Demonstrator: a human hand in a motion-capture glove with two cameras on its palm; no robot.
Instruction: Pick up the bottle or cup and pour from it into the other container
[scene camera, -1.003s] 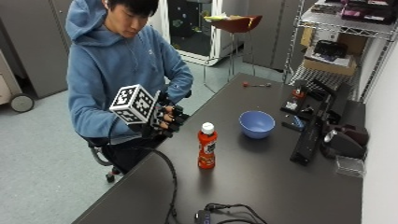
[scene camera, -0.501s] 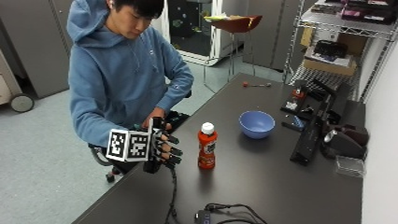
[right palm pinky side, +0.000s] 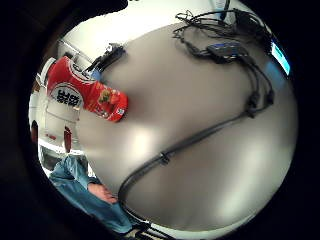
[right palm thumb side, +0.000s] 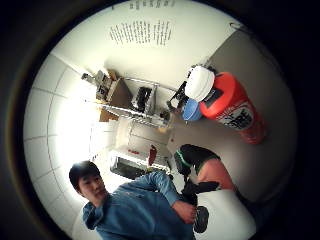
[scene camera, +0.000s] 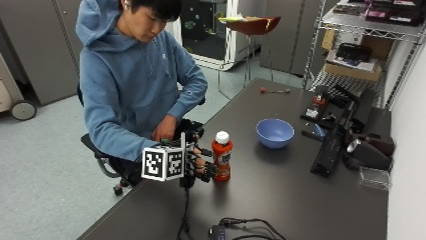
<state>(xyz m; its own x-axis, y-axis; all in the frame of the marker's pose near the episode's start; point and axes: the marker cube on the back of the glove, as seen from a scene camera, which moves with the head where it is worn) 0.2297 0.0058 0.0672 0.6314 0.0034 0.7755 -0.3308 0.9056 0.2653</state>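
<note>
Risk: our gloved right hand (scene camera: 200, 167), fingers not clearly readable, sits beside the bottle (scene camera: 221, 156) at centre frame; a nudge could topple it before we reach the bowl (scene camera: 275, 133).

The dark table (scene camera: 286, 185) carries one orange bottle with a white cap (scene camera: 221, 157) and one blue bowl (scene camera: 275, 133), with one person in a blue hoodie (scene camera: 133, 85) seated beside it and one wire shelf rack (scene camera: 373, 45) behind.
</note>
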